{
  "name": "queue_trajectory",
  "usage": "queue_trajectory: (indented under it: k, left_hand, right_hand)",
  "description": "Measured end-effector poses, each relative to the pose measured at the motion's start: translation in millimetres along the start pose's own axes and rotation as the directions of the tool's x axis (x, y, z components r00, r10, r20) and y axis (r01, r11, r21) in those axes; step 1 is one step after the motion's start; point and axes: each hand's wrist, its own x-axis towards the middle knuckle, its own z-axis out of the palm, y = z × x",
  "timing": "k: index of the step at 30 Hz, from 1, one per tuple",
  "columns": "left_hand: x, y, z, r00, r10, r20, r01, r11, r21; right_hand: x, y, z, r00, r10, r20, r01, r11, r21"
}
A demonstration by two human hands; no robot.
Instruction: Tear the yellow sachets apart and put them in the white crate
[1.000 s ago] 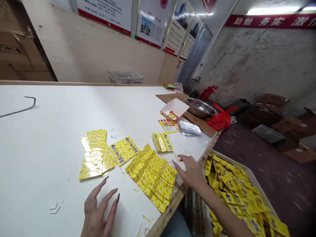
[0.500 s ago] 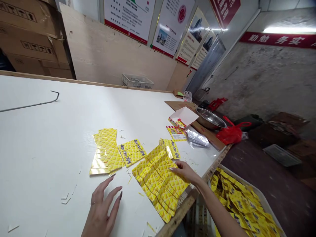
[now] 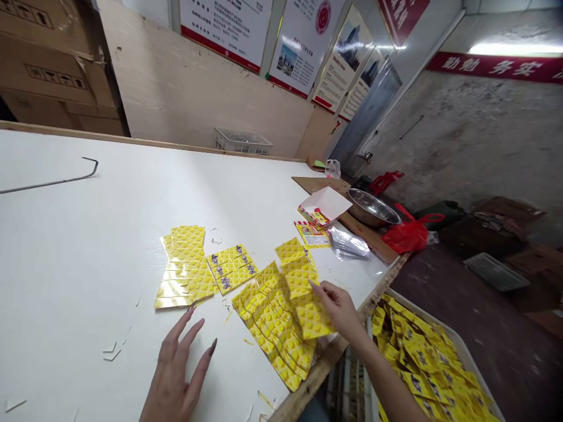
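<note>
My right hand [image 3: 338,308] pinches the edge of a yellow diamond-patterned strip [image 3: 299,274] between thumb and fingers. The strip is divided into several segments and is raised over a creased pile of like yellow strips [image 3: 268,319] at the table's edge. Above the white tabletop, my left hand [image 3: 178,363] is open and holds nothing, its fingers spread. Its fingertips are close to the lower edge of a glossy stack of yellow strips [image 3: 187,269]. Between the two piles lies a square of yellow pieces with blue figures [image 3: 231,268].
Right of the table, a bin [image 3: 466,360] holds many yellow packets. Clear plastic sleeves [image 3: 347,241], an open white box [image 3: 328,204], a metal bowl [image 3: 373,208] and a red bag [image 3: 407,234] stand along the right side. A bent metal rod [image 3: 53,184] lies far left. Paper scraps dot the tabletop.
My right hand has lifted a strip off the creased pile, turning its plain patterned side up. My left hand has shifted slightly left, still open.
</note>
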Motion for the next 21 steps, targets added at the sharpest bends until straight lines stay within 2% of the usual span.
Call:
queue_trajectory:
  k: [3,6,9,10,12,15,16,18,21]
  left_hand:
    - [2.2,5.9,-7.9,0.996,0.087,-0.013,-0.087,0.996,-0.015]
    - [5.0,6.7,-13.1,0.973,0.203,0.113,-0.207,0.978,0.02]
    - [5.9,5.0,-11.4,0.965,0.121,0.234,-0.158,0.977,0.144]
    - [5.6,4.7,-9.7,0.963,0.074,0.26,-0.124,0.975,0.183]
    - [4.9,5.1,-5.6,0.95,-0.012,0.313,-0.061,0.973,0.222]
    - [5.2,7.1,-0.3,0.896,-0.109,0.43,0.03,0.982,0.186]
    - [5.8,7.7,0.9,0.872,-0.126,0.472,0.055,0.985,0.161]
    - [7.2,8.5,2.5,0.827,-0.134,0.545,0.082,0.989,0.119]
    - [9.1,9.5,3.2,0.804,-0.138,0.578,0.09,0.99,0.112]
  right_hand:
    - [-32.5,-14.2,56.7,0.975,0.028,0.221,-0.073,0.977,0.198]
    - [-57.3,-15.8,115.9,0.936,0.041,0.351,-0.148,0.947,0.284]
    - [-65.7,-10.8,148.1,0.898,0.074,0.434,-0.187,0.957,0.224]
    - [-66.2,-9.6,150.8,0.888,0.07,0.454,-0.157,0.975,0.156]
    - [-66.7,-9.9,146.6,0.895,0.033,0.444,-0.018,0.999,-0.037]
    - [-69.7,-17.0,130.8,0.926,-0.136,0.353,0.245,0.926,-0.286]
    - [-71.0,-20.1,126.8,0.914,-0.214,0.345,0.324,0.896,-0.303]
    - [-72.8,-25.0,124.0,0.862,-0.34,0.377,0.444,0.864,-0.237]
    - [-71.8,-25.5,130.7,0.809,-0.39,0.439,0.478,0.872,-0.106]
